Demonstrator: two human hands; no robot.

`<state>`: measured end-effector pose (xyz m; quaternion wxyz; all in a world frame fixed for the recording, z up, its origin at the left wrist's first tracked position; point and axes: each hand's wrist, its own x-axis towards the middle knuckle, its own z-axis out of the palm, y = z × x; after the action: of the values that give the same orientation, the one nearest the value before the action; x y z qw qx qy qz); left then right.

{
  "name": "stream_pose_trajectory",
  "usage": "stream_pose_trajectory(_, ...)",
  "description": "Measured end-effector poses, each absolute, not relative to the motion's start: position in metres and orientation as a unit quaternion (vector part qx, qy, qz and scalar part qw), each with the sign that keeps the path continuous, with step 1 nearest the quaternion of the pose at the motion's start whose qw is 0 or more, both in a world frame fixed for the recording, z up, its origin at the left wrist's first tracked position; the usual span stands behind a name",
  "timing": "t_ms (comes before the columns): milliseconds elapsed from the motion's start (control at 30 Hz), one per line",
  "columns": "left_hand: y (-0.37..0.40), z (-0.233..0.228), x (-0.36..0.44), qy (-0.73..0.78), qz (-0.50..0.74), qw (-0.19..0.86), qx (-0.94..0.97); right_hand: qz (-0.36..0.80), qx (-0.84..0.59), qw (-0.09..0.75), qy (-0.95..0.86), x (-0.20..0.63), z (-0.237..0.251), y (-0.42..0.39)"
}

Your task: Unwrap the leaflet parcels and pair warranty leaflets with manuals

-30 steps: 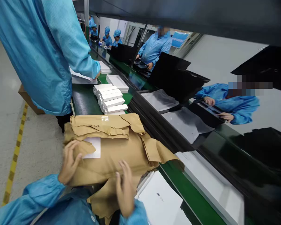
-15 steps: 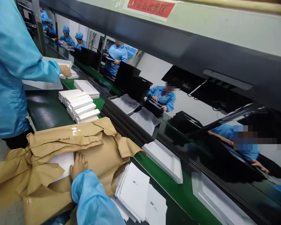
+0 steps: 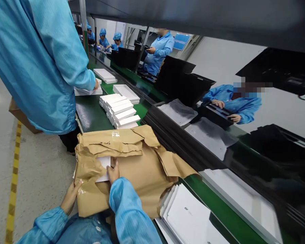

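A torn brown paper package (image 3: 132, 162) lies on the near end of the green belt. White sheets (image 3: 104, 162) show through a tear in its top. My right hand (image 3: 113, 172) rests on the package with its fingertips at that tear, touching the white sheets. My left hand (image 3: 70, 197) grips the package's near left edge. A fanned stack of white printed sheets (image 3: 186, 217) lies beside the package on the right.
A person in a blue coat (image 3: 40, 61) stands close on the left, a hand on white trays (image 3: 87, 90). White boxes (image 3: 120, 112) lie in a row beyond the package. Black trays (image 3: 183, 142) and more workers line the far side of the belt (image 3: 218, 220).
My left hand, out of view half a second ago, now holds the package's left edge. My right hand has moved to the tear. The view has swung back left.
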<state>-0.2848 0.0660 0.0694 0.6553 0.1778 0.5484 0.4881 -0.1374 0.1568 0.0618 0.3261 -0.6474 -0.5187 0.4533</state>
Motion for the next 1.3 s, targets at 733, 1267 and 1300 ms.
stream_pose_trajectory(733,0.053,0.17,-0.223,0.417,0.41,0.582,0.566,0.397,-0.617,0.675,-0.079,-0.055,0.218,0.035)
stream_pose_trajectory(1267,0.082,0.176,-0.154,0.208,0.28,0.791,0.503,0.511,-0.643,0.529,-0.212,0.003,0.225,-0.025)
stream_pose_trajectory(1300,0.079,0.176,-0.154,0.234,0.286,0.77,0.521,0.487,-0.65,0.546,-0.204,0.011,0.224,-0.024)
